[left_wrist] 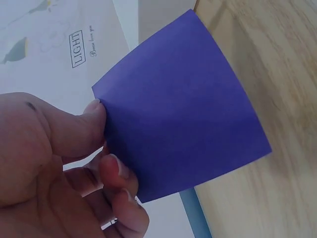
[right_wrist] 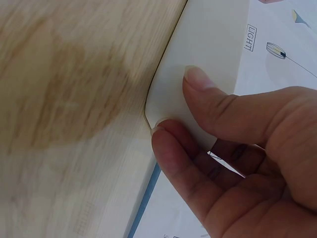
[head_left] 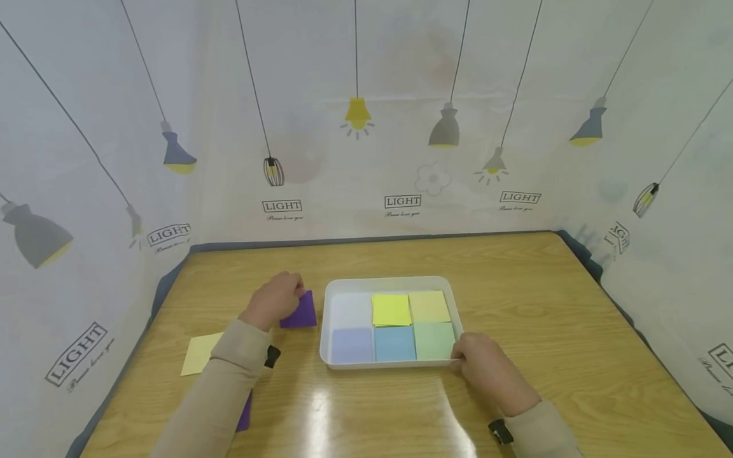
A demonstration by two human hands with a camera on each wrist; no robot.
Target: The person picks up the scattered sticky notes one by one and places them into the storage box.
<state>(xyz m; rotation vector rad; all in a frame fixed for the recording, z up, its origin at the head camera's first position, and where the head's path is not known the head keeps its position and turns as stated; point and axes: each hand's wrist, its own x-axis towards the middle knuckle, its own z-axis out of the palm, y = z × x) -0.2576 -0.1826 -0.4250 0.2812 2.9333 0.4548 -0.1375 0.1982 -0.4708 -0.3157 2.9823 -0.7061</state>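
Observation:
My left hand (head_left: 276, 299) pinches a purple square of paper (left_wrist: 183, 109) by one edge between thumb and fingers, left of the tray. The left wrist view shows the sheet slightly bent, tilted above the wooden table. My right hand (head_left: 487, 367) holds the near right corner of a white tray (right_wrist: 203, 44), its thumb against the outer wall and fingertips at the corner. Inside the tray lie bright yellow paper (head_left: 392, 310), pale yellow paper (head_left: 429, 306), lavender paper (head_left: 352, 345), blue paper (head_left: 395, 343) and green paper (head_left: 434, 340). White shows at the tray's far left section.
On the wooden table (head_left: 515, 286), pale yellow paper (head_left: 197, 353) lies partly under the left forearm. Another purple piece (head_left: 245, 416) peeks out beside the sleeve. A lamp-printed white sheet (head_left: 355, 210) rises behind the table and along both sides.

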